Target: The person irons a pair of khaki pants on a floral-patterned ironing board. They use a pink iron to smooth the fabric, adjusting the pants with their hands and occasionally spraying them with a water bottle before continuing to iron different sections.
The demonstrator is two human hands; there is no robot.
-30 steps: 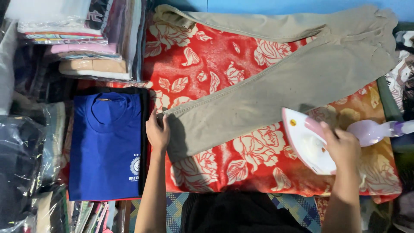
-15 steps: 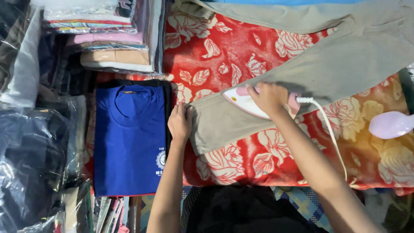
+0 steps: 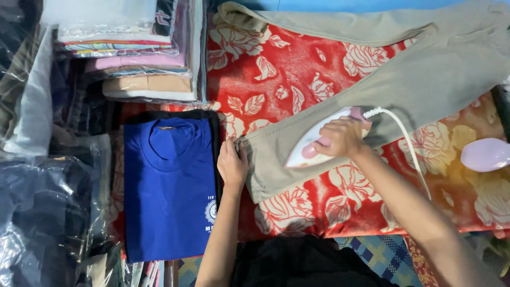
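Note:
Grey-green trousers (image 3: 425, 79) lie spread across a red blanket with pale flowers (image 3: 297, 69). My right hand (image 3: 342, 137) grips the pink handle of a white iron (image 3: 308, 146), which rests on the lower trouser leg near its hem. A white cord (image 3: 409, 143) trails from the iron toward me. My left hand (image 3: 232, 163) presses flat on the hem end of that leg, fingers together, holding the cloth down.
A folded blue T-shirt (image 3: 170, 186) lies left of my left hand. Behind it stands a stack of folded clothes in clear bags (image 3: 133, 53). Plastic-wrapped dark garments (image 3: 42, 212) fill the left side. A lilac object (image 3: 486, 154) sits at the right edge.
My right hand carried the iron from the blanket's right side onto the trouser leg and slid it toward the hem. My left hand stayed on the hem.

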